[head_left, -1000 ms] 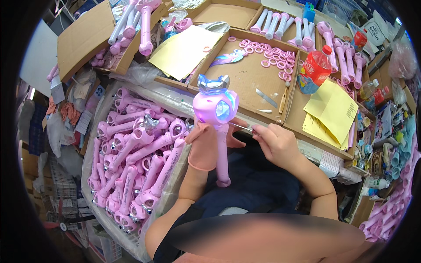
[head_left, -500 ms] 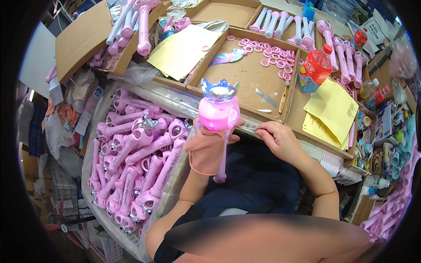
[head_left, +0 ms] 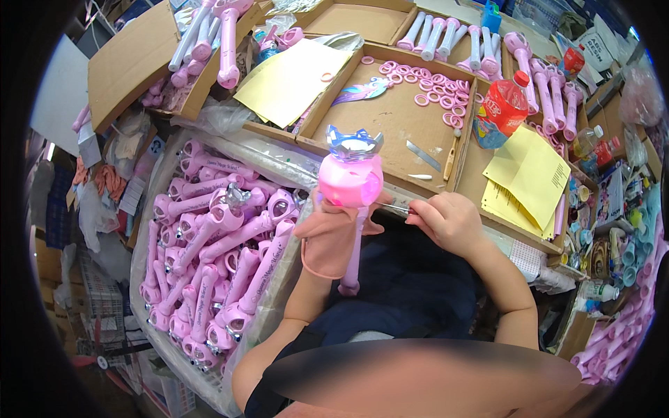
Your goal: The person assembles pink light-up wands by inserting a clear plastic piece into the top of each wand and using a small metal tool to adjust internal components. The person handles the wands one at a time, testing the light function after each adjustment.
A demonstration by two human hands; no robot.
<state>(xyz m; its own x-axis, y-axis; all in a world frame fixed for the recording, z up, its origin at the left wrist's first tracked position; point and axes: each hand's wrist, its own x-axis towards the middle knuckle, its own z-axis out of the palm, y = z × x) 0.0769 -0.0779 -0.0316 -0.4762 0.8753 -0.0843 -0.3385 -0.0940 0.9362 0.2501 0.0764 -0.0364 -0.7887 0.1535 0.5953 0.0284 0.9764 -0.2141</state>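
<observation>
My left hand (head_left: pixel 327 240), in a pinkish-orange glove, is closed round the neck of a pink toy wand (head_left: pixel 350 182). The wand stands upright, its round head lit pink and topped by a shiny silver crown (head_left: pixel 354 145); its handle hangs down in front of the dark clothing. To the right, my bare right hand (head_left: pixel 446 219) pinches a thin metal tool (head_left: pixel 398 208). The tool points left toward the wand just below its head; whether its tip touches is hidden behind the left fingers.
A plastic-lined bin (head_left: pixel 150 279) of pink wands stands at left. Ahead, a cardboard tray (head_left: pixel 380 139) holds pink rings (head_left: pixel 446 90), a blade (head_left: pixel 423 155) and a brush-like tool (head_left: pixel 449 157). Yellow papers (head_left: pixel 526 174) and a red-labelled bottle (head_left: pixel 500 108) lie right.
The wand has turned and shifted slightly, and its pink glow looks weaker. My right hand has rolled over a little, its knuckles more upward, with the metal tool still pinched.
</observation>
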